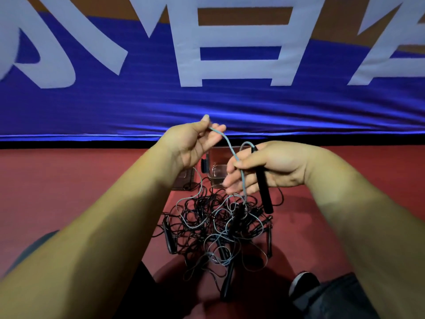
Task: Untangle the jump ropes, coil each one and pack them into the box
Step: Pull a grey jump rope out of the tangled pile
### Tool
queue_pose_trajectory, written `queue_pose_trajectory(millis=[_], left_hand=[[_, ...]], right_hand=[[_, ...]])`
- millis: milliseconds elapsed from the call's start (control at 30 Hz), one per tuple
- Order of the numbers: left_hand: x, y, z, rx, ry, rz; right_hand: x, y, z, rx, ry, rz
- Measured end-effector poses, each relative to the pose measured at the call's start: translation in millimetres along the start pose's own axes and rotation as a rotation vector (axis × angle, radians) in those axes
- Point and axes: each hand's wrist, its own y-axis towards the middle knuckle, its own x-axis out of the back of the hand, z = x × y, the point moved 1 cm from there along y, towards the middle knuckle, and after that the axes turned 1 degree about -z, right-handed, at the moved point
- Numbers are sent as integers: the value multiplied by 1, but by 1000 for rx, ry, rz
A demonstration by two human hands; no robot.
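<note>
A tangle of jump ropes [213,229], mostly black cords with black handles, lies on the red floor between my knees. A pale blue-grey rope [230,146] rises out of the pile. My left hand [193,143] pinches its upper end between thumb and fingers. My right hand [264,166] grips a black handle [264,192] that points down, and the pale rope passes under its thumb. A clear plastic box [218,173] stands on the floor just behind my hands, partly hidden by them.
A blue banner [207,100] with large white characters runs across the back at floor level. Red floor [69,192] spreads left and right. A dark shoe [303,284] and trouser legs sit at the bottom edge.
</note>
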Motion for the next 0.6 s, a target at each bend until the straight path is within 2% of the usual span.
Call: queue_pose_trajectory(millis=[67, 167, 233, 300, 367, 433, 600], left_hand=[[1, 3, 4, 45, 154, -21], [2, 1, 19, 264, 463, -7], [2, -7, 31, 407, 618, 54], [1, -14, 39, 478, 748, 163], [-1, -19, 42, 466, 861, 290], [-7, -25, 43, 431, 854, 387], [-11, -31, 50, 240, 927, 519]], right_hand=[[-1, 2, 3, 27, 57, -79], [-1, 5, 10, 114, 305, -215], [4, 6, 16, 175, 462, -303], [10, 7, 19, 220, 588, -382], [16, 10, 20, 255, 714, -454], [22, 13, 18, 283, 810, -523], [29, 15, 12, 282, 845, -584]])
